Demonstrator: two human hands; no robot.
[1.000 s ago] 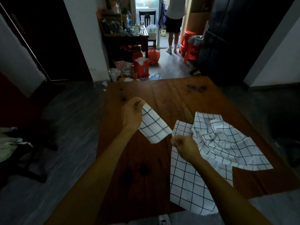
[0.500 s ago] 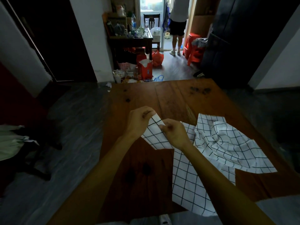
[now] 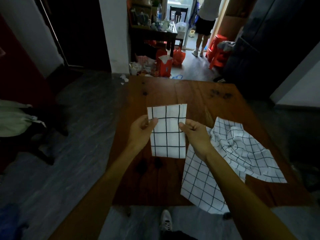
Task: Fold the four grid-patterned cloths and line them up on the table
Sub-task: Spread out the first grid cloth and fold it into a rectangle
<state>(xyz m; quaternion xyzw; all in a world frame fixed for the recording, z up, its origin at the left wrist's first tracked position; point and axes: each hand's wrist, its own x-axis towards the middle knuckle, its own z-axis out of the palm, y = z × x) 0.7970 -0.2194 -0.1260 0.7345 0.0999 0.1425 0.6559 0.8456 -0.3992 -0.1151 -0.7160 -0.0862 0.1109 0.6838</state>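
Setting: dim room with grey flooring; a wooden table (image 3: 199, 94) fills the middle of the head view, and a lit doorway lies at the far end.
Folded cloth: a white grid-patterned rectangle (image 3: 167, 135) is held up flat over the table's near-left part, long side running near to far, its near edge hanging free.
Left hand: the left hand (image 3: 141, 131) pinches the folded cloth's left edge, thumb on top and fingers curled beneath.
Right hand: the right hand (image 3: 195, 134) pinches the right edge the same way, thumb laid over the fabric.
Flat cloth: another grid cloth (image 3: 199, 184) lies spread on the table's near-right part, partly under the right forearm, its near corner hanging over the table edge.
Crumpled cloth: a rumpled grid cloth (image 3: 242, 149) sits to the right, overlapping the flat one.
Background: a second person (image 3: 205, 23) stands in the far doorway beside red plastic stools (image 3: 216, 49); a cluttered dark side table (image 3: 154, 34) stands left of it, with an orange carton (image 3: 165, 64) on the floor.
Foreground: a white shoe (image 3: 166, 220) shows below the table's near edge.
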